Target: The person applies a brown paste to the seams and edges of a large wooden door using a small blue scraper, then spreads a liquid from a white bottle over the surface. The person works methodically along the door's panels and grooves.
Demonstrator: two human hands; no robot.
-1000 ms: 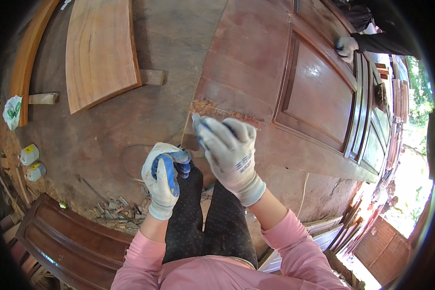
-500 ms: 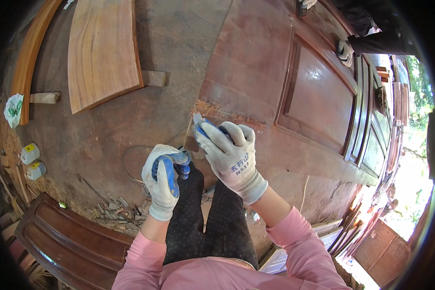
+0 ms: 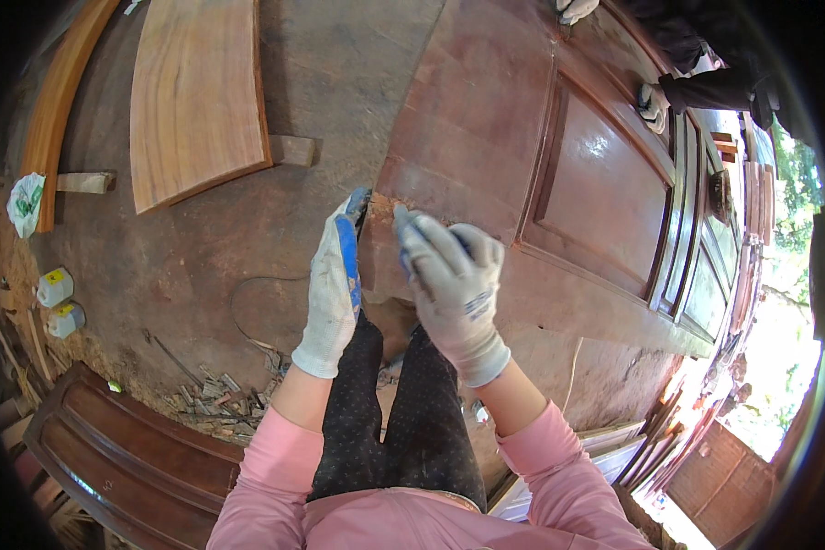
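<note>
A reddish-brown wooden door panel point(image 3: 467, 110) lies in front of me, with a rough, chipped patch of pale brown dust point(image 3: 387, 203) at its near left corner. My right hand point(image 3: 456, 275), in a white work glove, is closed over that corner. From its fingertips pokes the tip of a small light-grey flat piece point(image 3: 401, 214); the rest is hidden and the hand is blurred. Against the left edge of the panel stands my left hand point(image 3: 333, 275), gloved in white with a blue palm, its fingers stretched out and nothing in it.
At the upper right, another person's gloved hand point(image 3: 653, 107) rests on the door. Pale wooden boards point(image 3: 197, 101) lie on blocks to the left, near two white jugs point(image 3: 55, 288). A dark curved panel point(image 3: 137, 449) sits lower left beside wood scraps point(image 3: 220, 399).
My left hand has risen from above my knee to the panel's edge, its curled fingers straightening. My right hand has shifted slightly right, its grey piece now over the panel.
</note>
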